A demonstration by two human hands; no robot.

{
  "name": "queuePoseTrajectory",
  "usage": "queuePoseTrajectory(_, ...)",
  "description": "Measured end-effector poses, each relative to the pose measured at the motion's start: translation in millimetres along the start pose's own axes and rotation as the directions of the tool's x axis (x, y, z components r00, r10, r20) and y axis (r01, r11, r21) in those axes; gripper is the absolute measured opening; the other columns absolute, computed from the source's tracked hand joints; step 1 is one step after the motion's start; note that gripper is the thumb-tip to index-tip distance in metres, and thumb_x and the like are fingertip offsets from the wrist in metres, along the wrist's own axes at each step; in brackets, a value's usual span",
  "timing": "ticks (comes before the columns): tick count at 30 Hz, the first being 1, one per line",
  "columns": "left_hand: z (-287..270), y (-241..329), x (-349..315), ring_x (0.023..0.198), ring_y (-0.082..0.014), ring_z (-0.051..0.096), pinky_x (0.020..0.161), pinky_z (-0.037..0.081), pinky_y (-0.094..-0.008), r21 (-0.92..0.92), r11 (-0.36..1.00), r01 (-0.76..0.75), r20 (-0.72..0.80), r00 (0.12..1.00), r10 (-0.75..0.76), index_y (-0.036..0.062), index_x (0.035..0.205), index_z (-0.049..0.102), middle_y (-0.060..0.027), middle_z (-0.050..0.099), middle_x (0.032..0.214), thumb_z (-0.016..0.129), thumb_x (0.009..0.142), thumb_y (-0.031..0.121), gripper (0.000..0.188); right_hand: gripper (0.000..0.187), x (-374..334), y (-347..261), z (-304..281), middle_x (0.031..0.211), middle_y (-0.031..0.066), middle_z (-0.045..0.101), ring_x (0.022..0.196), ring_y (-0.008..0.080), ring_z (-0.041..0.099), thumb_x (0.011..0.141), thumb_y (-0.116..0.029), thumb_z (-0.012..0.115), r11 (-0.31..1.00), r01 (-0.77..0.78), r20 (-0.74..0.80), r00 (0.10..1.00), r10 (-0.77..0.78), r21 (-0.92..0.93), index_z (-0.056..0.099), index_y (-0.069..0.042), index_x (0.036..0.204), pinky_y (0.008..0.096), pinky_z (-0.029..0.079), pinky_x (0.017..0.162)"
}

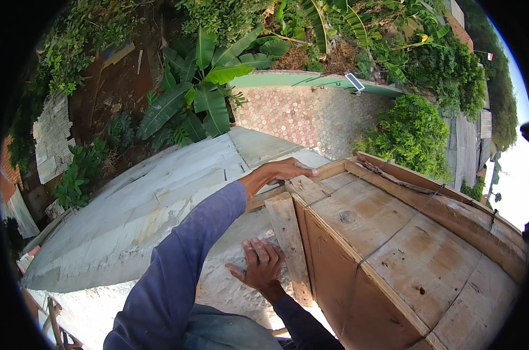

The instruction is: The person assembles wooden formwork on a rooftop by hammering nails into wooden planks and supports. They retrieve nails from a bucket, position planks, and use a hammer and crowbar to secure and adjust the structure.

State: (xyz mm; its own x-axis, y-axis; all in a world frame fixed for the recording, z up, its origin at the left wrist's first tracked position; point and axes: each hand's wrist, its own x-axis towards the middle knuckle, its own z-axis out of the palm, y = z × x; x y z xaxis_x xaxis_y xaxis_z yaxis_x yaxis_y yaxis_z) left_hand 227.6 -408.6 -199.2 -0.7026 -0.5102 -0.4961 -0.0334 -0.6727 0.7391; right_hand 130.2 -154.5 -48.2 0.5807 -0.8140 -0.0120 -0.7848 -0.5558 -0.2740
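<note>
Wooden formwork (404, 245), wire-tied, sits at four o'clock atop the concrete wall (142, 204). Left hand (282, 171) lies open on its top corner; right hand (263, 265) presses flat, fingers spread, beside the loose plank (291, 251). Leaning out, a slip or splinter seems likely.

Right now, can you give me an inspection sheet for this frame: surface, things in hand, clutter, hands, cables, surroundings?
Surface: grey concrete wall top, rough and stained.
Things in hand: wooden box form of planks and plywood, bound with thin wire; upright plank at its corner.
Clutter: nothing seen on the concrete.
Hands: left hand lies flat on the box's top edge; right hand is spread on the concrete beside the plank. Both open, holding nothing.
Cables: nothing seen beyond the binding wire.
Surroundings: banana plant, paved lane, bushes far below.
</note>
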Motion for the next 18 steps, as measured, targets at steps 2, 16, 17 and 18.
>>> queuePoseTrajectory(2,1.2,-4.3,3.0,0.152,-0.0457,0.04,0.122,0.034,-0.0593,-0.022,1.0,-0.007,-0.003,1.0,0.007,0.0131,0.137,0.074,-0.024,0.053,0.158,0.07,0.079,0.086,0.093,0.07,-1.1,0.7,1.3,0.14,0.0068,0.051,0.132,0.0279,0.044,0.088,-0.072,0.072,1.0,0.017,0.008,1.0,-0.017,-0.004,0.066,-0.016,0.13,0.0516,0.034,0.109)
queuePoseTrajectory(16,-0.6,-15.2,9.1,0.13,-0.0386,0.059,0.105,0.047,-0.0517,0.02,1.0,-0.021,-0.142,0.99,0.023,0.0015,0.136,0.072,-0.0231,0.066,0.138,0.067,0.085,0.082,0.096,0.08,-1.5,0.6,1.9,0.142,0.0131,0.046,0.131,0.0345,0.041,0.091,-0.071,0.069,0.998,0.055,0.003,0.999,-0.054,-0.042,0.057,-0.009,0.14,0.0569,0.035,0.107)
queuePoseTrajectory(17,-8.6,-16.4,10.4,0.125,-0.0356,0.062,0.102,0.049,-0.0482,0.02,1.0,-0.006,-0.157,0.988,0.009,0.0018,0.134,0.073,-0.0207,0.068,0.133,0.067,0.087,0.08,0.092,0.08,-1.2,0.6,2.3,0.142,0.0135,0.046,0.131,0.0348,0.041,0.091,-0.07,0.069,0.998,0.052,0.0,0.999,-0.052,-0.04,0.057,-0.008,0.14,0.0569,0.036,0.107)
queuePoseTrajectory(18,-17.3,-17.8,10.3,0.119,-0.0325,0.065,0.099,0.051,-0.0448,0.023,1.0,0.02,-0.168,0.986,-0.016,0.002,0.133,0.074,-0.0183,0.071,0.128,0.067,0.09,0.078,0.088,0.08,-1.4,0.8,2.5,0.142,0.0138,0.046,0.131,0.035,0.041,0.09,-0.069,0.07,0.998,0.049,0.007,0.999,-0.049,-0.037,0.057,-0.008,0.141,0.057,0.036,0.107)
